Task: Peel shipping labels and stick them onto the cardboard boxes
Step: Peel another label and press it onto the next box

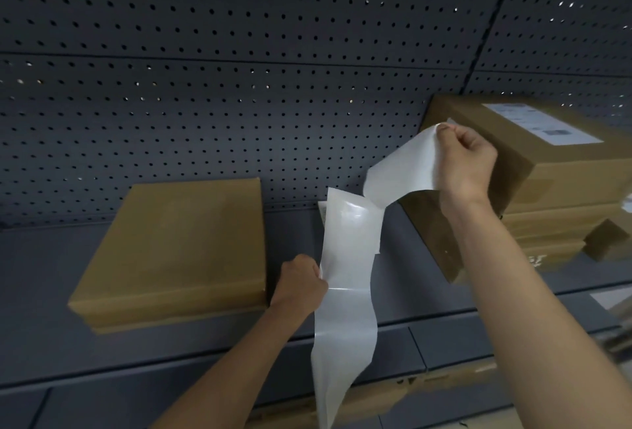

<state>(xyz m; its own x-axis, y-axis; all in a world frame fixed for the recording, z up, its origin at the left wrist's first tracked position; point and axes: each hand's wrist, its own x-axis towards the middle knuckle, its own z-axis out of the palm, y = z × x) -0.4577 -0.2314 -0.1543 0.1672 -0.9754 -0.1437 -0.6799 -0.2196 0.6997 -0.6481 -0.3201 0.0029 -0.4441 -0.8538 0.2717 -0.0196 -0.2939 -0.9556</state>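
White label (400,175) nearly peeled off glossy backing strip (342,312), corner pinched by right hand (468,155), strip gripped by left hand (302,286); labelled box (506,141) stacked at right, bare box (178,240) on shelf (51,257) yet to be labelled.

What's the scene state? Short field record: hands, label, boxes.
left hand: grips backing strip by its left edge
right hand: pinches upper corner of loose label, raised to the right
loose label: mostly off the strip, lower end at the strip's top
left box: on shelf, top bare
top box on right: on a stack, carries a printed label
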